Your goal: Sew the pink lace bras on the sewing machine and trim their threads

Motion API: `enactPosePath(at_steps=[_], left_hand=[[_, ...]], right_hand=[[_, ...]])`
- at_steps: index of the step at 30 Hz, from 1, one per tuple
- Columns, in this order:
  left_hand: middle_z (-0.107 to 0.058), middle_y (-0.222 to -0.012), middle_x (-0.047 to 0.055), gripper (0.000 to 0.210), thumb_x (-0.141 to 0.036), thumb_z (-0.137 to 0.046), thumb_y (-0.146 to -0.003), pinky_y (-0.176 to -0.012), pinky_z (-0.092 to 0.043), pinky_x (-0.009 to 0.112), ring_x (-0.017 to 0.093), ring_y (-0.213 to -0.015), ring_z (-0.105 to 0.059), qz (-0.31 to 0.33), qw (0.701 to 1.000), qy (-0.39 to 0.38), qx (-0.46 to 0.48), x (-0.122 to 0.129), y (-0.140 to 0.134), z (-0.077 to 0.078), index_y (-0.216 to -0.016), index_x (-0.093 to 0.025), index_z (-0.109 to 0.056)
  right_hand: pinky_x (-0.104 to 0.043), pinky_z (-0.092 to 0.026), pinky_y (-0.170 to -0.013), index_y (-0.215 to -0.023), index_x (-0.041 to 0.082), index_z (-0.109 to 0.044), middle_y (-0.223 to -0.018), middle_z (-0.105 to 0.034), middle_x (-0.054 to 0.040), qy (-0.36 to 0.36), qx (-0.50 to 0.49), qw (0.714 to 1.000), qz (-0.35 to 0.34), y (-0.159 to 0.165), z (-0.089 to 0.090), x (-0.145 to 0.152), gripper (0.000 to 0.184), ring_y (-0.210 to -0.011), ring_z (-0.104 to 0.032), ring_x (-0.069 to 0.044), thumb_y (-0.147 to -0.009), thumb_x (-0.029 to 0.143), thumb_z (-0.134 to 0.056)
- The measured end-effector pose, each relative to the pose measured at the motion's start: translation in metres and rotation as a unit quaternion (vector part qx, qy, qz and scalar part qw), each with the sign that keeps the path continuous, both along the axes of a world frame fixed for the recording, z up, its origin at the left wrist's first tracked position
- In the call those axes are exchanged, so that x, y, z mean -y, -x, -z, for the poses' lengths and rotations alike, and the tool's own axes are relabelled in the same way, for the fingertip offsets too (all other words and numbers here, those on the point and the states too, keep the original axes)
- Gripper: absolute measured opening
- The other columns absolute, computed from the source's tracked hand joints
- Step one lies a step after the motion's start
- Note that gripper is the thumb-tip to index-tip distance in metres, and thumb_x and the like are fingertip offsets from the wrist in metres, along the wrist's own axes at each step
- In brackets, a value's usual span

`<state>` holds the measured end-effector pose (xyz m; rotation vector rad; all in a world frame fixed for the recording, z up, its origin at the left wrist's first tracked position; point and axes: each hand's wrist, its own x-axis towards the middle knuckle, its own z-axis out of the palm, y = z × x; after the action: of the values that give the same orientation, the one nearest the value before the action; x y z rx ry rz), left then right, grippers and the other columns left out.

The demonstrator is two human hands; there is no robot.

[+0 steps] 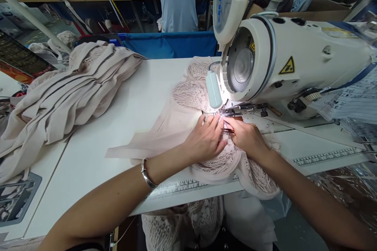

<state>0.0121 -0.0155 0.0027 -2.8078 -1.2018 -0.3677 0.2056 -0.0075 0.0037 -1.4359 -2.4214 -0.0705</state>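
Observation:
A pale pink lace bra lies across the sewing table, part of it under the needle area of a white sewing machine. My left hand rests on the fabric just left of the needle, fingers spread and pressing down. Close beside it, my right hand pinches the lace edge between thumb and fingers. A small dark and orange object shows under my right fingers; I cannot make out its kind. The needle tip is hidden by my fingertips and a metal guide. The lace cups hang over the table's front edge.
Beige fabric pieces are heaped at the left. A ruler strip runs along the table's front. More lace lies below, by my lap. Written papers hang at the right. A person in blue sits ahead at another table.

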Motion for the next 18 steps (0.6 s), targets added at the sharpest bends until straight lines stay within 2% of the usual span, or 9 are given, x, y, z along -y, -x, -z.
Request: enactPosePath(at_steps=[5,8,11,14,18], left_hand=[[-0.057,-0.145,0.024,0.058,-0.045,-0.043,-0.105,-0.108,-0.040,0.051,0.037,-0.130,-0.054,0.013,0.999,-0.039,0.005,-0.003,0.001,0.001,-0.139,0.001,-0.055],[-0.067,-0.128,0.024,0.044,-0.028,-0.037,-0.108,-0.101,-0.047,0.045,0.034,-0.122,-0.061,0.069,0.995,-0.069,-0.015,0.000,-0.001,0.001,-0.128,0.003,-0.061],[-0.065,-0.130,0.023,0.035,-0.014,-0.038,-0.105,-0.103,-0.049,0.045,0.035,-0.123,-0.062,0.097,0.992,-0.078,-0.019,0.005,-0.001,0.001,-0.122,0.000,-0.064],[-0.062,-0.135,0.021,0.030,-0.014,-0.041,-0.104,-0.106,-0.049,0.052,0.037,-0.130,-0.058,0.096,0.994,-0.044,-0.003,0.002,0.003,0.001,-0.118,-0.005,-0.066],[-0.064,-0.135,0.018,0.030,-0.013,-0.039,-0.106,-0.108,-0.048,0.052,0.032,-0.132,-0.056,0.126,0.991,0.018,0.031,-0.014,0.013,-0.002,-0.116,-0.010,-0.067]], right_hand=[[-0.029,-0.050,-0.067,-0.120,0.017,-0.070,-0.100,-0.078,-0.0078,0.036,-0.015,0.999,0.009,-0.003,-0.005,0.000,0.036,-0.082,-0.072,-0.023,-0.090,0.011,-0.052],[-0.029,-0.052,-0.073,-0.122,0.018,-0.070,-0.105,-0.075,-0.0074,0.043,-0.037,0.998,-0.009,-0.009,-0.009,0.002,0.037,-0.087,-0.071,-0.022,-0.090,0.010,-0.053],[-0.028,-0.051,-0.070,-0.121,0.018,-0.071,-0.102,-0.072,-0.0075,0.039,-0.039,0.998,-0.030,-0.013,-0.011,0.001,0.035,-0.084,-0.070,-0.021,-0.092,0.011,-0.052],[-0.028,-0.050,-0.069,-0.122,0.019,-0.071,-0.103,-0.071,-0.0072,0.022,-0.033,0.998,-0.040,-0.014,-0.009,-0.002,0.037,-0.083,-0.069,-0.020,-0.092,0.010,-0.051],[-0.028,-0.046,-0.067,-0.115,0.018,-0.072,-0.106,-0.073,-0.0070,0.001,-0.022,0.999,-0.048,-0.010,-0.007,-0.008,0.035,-0.083,-0.067,-0.020,-0.090,0.008,-0.049]])
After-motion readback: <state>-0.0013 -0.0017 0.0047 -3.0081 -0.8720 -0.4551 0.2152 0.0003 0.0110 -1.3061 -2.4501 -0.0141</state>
